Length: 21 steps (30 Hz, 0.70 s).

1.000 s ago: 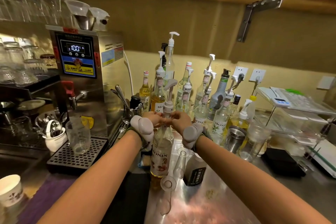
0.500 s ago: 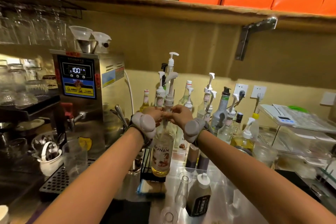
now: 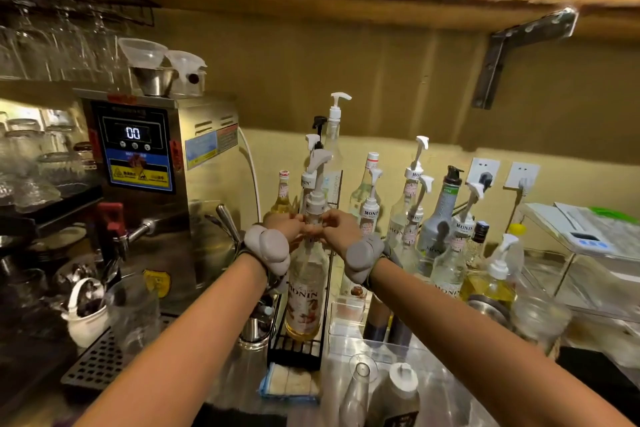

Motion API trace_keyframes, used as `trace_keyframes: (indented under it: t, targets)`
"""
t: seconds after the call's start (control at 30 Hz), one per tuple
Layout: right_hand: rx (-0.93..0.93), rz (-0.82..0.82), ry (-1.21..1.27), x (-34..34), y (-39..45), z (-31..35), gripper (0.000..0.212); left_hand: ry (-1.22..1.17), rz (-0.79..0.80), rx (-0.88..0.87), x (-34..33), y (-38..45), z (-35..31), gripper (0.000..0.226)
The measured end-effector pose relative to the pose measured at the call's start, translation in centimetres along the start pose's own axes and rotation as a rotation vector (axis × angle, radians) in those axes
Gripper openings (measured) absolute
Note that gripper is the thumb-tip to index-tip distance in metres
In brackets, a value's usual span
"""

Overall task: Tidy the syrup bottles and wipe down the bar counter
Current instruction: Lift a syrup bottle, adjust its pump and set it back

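1. Nearest the camera, on the steel counter (image 3: 242, 388), a folded blue-edged white cloth (image 3: 291, 383) lies just in front of a black wire rack (image 3: 294, 350), with a grey-capped squeeze bottle (image 3: 394, 399) to its right.
2. Over the rack, the tall clear glass syrup bottle with a white pump top (image 3: 306, 281) stands with its base at the rack floor; I cannot tell whether it is fully seated.
3. At its neck, the left hand (image 3: 287, 227) and right hand (image 3: 337, 227) are both closed around it from opposite sides, fingers curled tight.
4. Its long axis runs upright, pump spout pointing up and slightly right.
5. Behind and to the right, 1 crowded row of pump bottles (image 3: 412, 204) lines the wall, beside a steel hot-water dispenser (image 3: 156, 184).
6. Risk, as I judge it: the base could catch the rack's wire edge and tip, or the pump could knock the neighbouring bottles, because clearance looks tight.
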State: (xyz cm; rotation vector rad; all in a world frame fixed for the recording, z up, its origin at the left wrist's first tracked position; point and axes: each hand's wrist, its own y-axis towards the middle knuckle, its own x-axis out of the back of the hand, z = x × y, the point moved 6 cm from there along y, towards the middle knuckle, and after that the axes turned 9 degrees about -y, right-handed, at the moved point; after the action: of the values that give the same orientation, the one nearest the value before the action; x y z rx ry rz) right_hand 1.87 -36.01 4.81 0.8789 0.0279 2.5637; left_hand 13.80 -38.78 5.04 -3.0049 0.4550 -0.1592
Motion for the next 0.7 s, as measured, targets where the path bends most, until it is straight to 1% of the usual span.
trace_keyframes:
  t: [0.07, 0.13, 0.23, 0.3, 0.47, 0.6, 0.7]
  targets:
    - [0.004, 0.023, -0.015, -0.5, 0.5, -0.7, 0.014, 0.063, 0.015, -0.003, -0.1, 1.1, 0.7, 0.018]
    - [-0.005, 0.048, -0.040, -1.0, 0.8, -1.3, 0.018, 0.133, 0.057, 0.003, -0.3, 2.0, 1.5, 0.020]
    - [-0.037, 0.081, -0.034, -1.7, 1.4, -2.4, 0.019, 0.164, 0.039, 0.021, -0.4, 2.9, 2.5, 0.023]
    - [-0.048, 0.085, -0.028, -1.9, 1.7, -3.0, 0.019, 0.091, 0.034, 0.047, -0.6, 3.3, 3.1, 0.024]
    - [-0.047, 0.095, -0.036, -2.1, 2.3, -3.9, 0.018, -0.142, 0.076, 0.126, -1.2, 3.9, 4.1, 0.037]
    - [-0.073, 0.113, -0.017, -2.7, 2.7, -4.8, 0.020, -0.061, 0.066, 0.153, -1.2, 4.3, 4.5, 0.030]
    - [-0.076, 0.119, 0.001, -2.8, 2.9, -5.0, 0.020, -0.120, 0.059, 0.156, -1.2, 4.3, 4.8, 0.029]
